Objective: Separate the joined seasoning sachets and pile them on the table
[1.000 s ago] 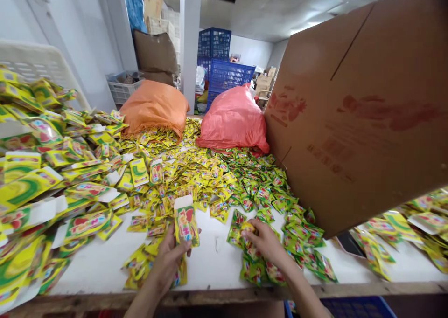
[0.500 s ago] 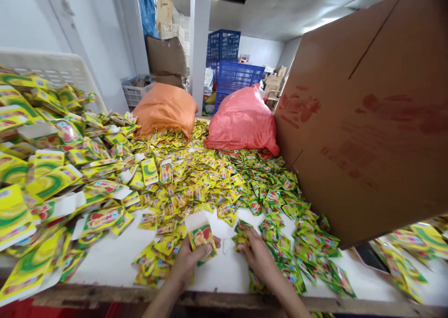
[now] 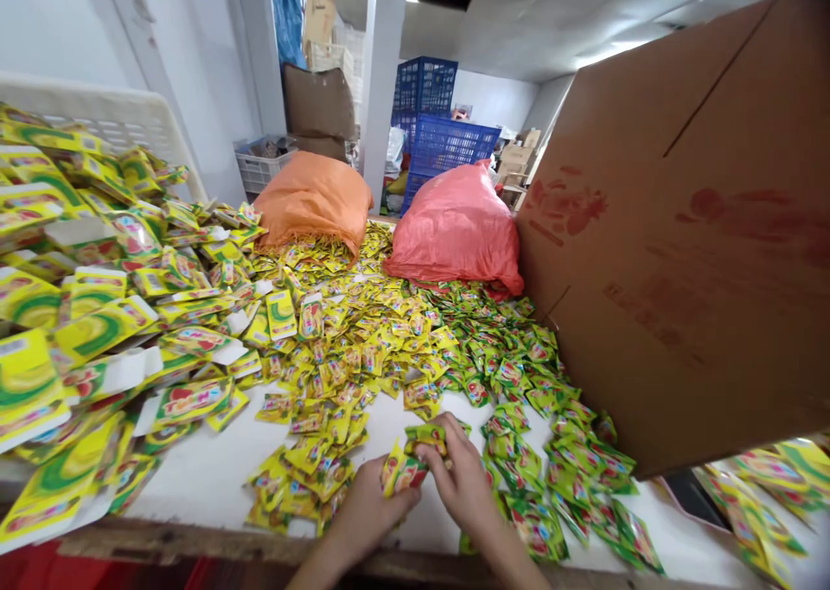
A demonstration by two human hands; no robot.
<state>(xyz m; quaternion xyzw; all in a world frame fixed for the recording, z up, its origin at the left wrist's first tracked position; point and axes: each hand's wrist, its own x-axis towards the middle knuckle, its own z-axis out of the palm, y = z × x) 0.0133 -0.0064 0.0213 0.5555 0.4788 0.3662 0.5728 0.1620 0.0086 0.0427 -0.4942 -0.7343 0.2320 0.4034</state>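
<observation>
My left hand (image 3: 379, 499) is closed round a small yellow and green box (image 3: 400, 473), tilted over the white table (image 3: 213, 477). Fingers of my right hand (image 3: 462, 477) pinch green and yellow sachets (image 3: 424, 435) right at the box's upper end. The two hands nearly touch, and the box's opening is partly hidden. Yellow sachets (image 3: 311, 460) lie left of my hands, green sachets (image 3: 519, 460) to the right. At the far left rises a heap of yellow boxes (image 3: 104, 326), several with open white flaps.
Behind the sachets stand an orange sack (image 3: 315, 196) and a red sack (image 3: 457, 222). A large cardboard carton (image 3: 680, 253) leans in from the right. A dark phone-like object (image 3: 697, 497) lies at its foot. Blue crates (image 3: 447, 144) are stacked further back.
My right hand has come left and up to the box with its sachets. The box in my left hand has turned and tilted toward it. The view has shifted slightly.
</observation>
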